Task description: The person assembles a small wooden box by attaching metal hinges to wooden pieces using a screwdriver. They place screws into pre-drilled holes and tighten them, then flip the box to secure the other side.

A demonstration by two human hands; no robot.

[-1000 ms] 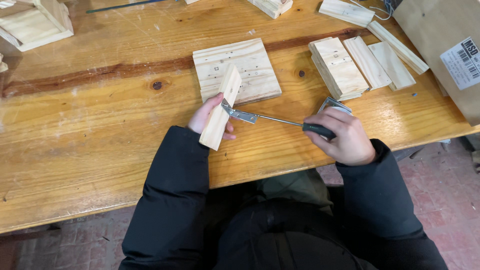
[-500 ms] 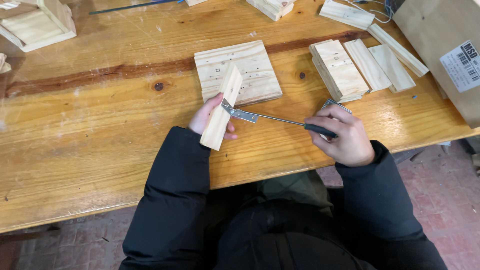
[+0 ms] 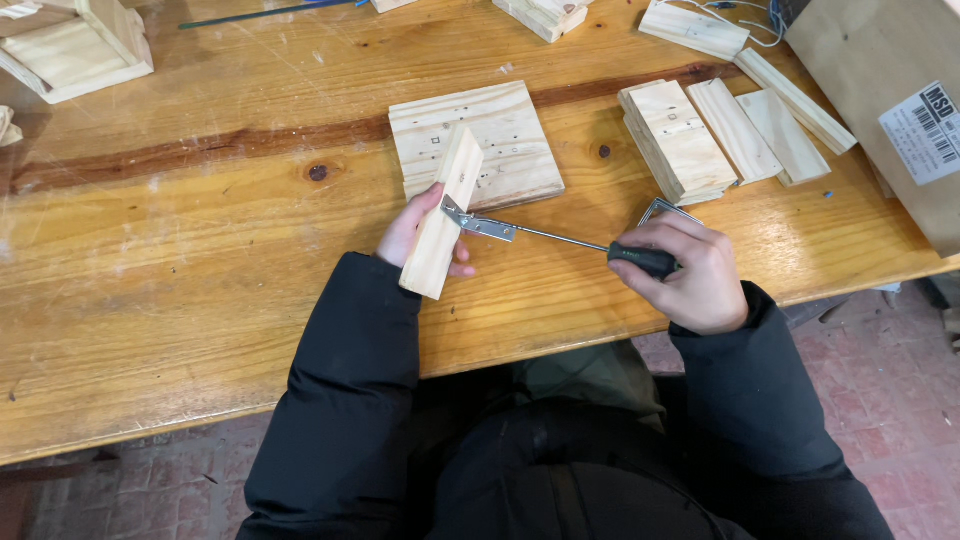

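My left hand (image 3: 412, 232) grips a narrow pale wooden block (image 3: 444, 212), held tilted above the table. A small metal bracket (image 3: 478, 222) lies against the block's right face. My right hand (image 3: 688, 272) is closed around the dark handle of a screwdriver (image 3: 640, 259). Its thin shaft runs left to the bracket. Just behind the block lies a square wooden panel (image 3: 500, 135) with small marks on it.
A stack of wooden slats (image 3: 678, 140) and loose strips (image 3: 762, 130) lie at the right. A cardboard box (image 3: 890, 90) stands at the far right edge. A metal bracket (image 3: 668, 210) rests near my right hand. A wooden box frame (image 3: 70, 45) sits far left.
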